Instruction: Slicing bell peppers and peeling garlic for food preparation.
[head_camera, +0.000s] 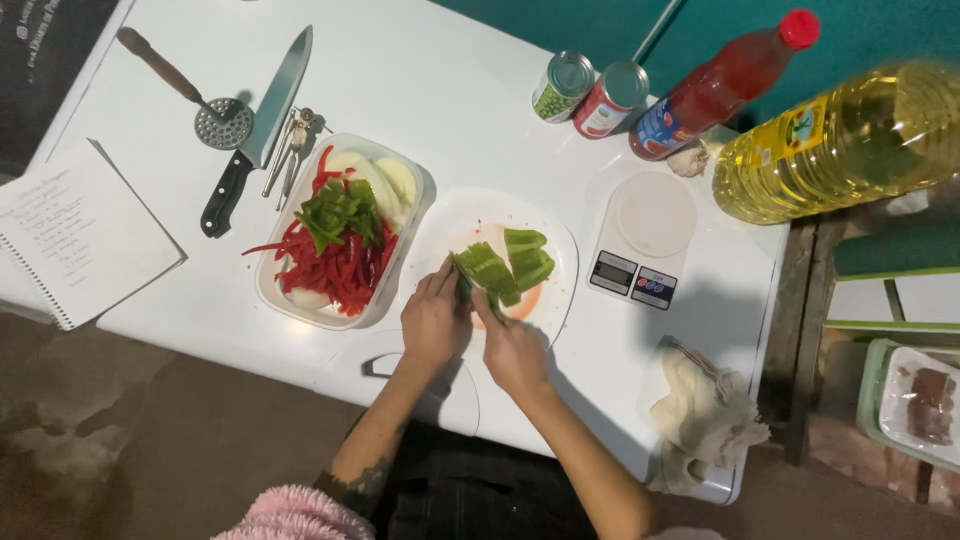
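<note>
A white table (420, 70) fills most of the view. At its right end a large bottle of yellow oil (850, 140) lies on its side, with a red sauce bottle (725, 85) and two tins (590, 92) just beside it. An open notebook (75, 230) rests at the left edge. A clear tub (275, 290) holds red and green pepper strips and pale slices. Between tub and kitchen scale (640, 245) sits a white plate (555, 300), stained orange, carrying the green pepper pieces (505, 265). A crumpled cloth (705, 410) lies near the right front corner. A large knife (255, 135) and a slotted masher (205, 105) lie well apart from the hands.

Both hands meet over the near edge of the plate. The left hand (432, 322) is curled, fingers drawn in, pinching the near end of a green pepper piece. The right hand (515, 352) is likewise closed narrow, fingertips on the same piece; a thin dark object appears between the hands, possibly a small blade, but the view is too poor to confirm.
</note>
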